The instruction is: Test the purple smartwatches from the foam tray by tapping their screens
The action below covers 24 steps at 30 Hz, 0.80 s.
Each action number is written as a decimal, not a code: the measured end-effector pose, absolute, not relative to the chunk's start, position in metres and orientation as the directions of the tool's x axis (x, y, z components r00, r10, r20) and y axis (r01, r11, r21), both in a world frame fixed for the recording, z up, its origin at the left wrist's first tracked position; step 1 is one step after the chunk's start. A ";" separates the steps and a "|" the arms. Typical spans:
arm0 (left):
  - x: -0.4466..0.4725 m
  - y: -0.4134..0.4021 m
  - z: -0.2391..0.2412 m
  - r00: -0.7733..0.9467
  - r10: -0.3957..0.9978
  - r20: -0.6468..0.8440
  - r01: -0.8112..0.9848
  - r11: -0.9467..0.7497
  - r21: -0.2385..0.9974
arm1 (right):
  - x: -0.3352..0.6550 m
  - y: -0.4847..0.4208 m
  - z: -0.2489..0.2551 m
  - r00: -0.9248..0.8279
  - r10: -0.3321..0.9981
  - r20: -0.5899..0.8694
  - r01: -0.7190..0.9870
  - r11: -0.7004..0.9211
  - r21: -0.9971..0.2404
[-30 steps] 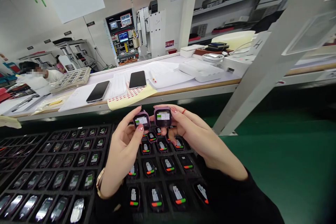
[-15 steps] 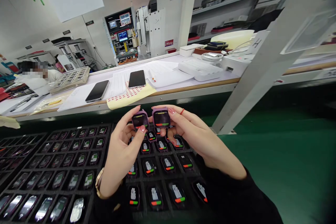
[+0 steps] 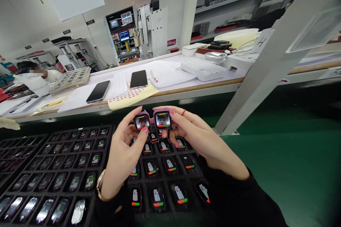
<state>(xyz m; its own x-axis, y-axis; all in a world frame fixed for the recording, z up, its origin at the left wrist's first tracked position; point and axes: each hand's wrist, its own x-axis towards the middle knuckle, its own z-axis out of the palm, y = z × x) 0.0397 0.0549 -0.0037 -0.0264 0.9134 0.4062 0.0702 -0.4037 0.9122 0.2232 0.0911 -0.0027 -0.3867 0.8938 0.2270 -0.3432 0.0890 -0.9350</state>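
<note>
The left hand [image 3: 125, 156] pinches one small pink-cased smartwatch body [image 3: 141, 122] between thumb and fingertips, and the right hand [image 3: 197, 142] grips a second one [image 3: 162, 119] the same way, the two held side by side, nearly touching, above the black compartment tray [image 3: 165, 170]. Both lit screens face the camera; what they display is too small to read. The right hand's lower fingers hide part of the tray's far row. Beneath the wrists, watch bodies lie one per compartment, screens lit with a white block and a red-green bar (roughly fifteen visible, some cut off by the sleeves). A second tray [image 3: 61, 163] to the left holds more, its near row blurred. Behind, on the counter [image 3: 186, 90], lie two dark phones [image 3: 98, 91].
</note>
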 end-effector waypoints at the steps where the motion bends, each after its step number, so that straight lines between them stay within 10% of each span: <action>1: 0.040 0.055 -0.004 -0.028 0.912 0.408 0.072 -0.405 0.911 | 0.223 0.091 -0.003 -0.386 0.896 0.220 -0.343 0.082 -0.936; 24: 0.040 0.056 -0.005 -0.025 0.908 0.418 0.118 -0.412 0.903 | 0.224 0.094 -0.007 -0.407 0.892 0.197 -0.328 0.058 -0.943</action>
<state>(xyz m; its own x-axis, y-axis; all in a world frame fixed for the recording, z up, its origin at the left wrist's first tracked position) 0.0402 0.0560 -0.0052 -0.0250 0.9082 0.4178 0.1175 -0.4124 0.9034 0.2242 0.0943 -0.0070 -0.4068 0.8921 0.1965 -0.3283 0.0580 -0.9428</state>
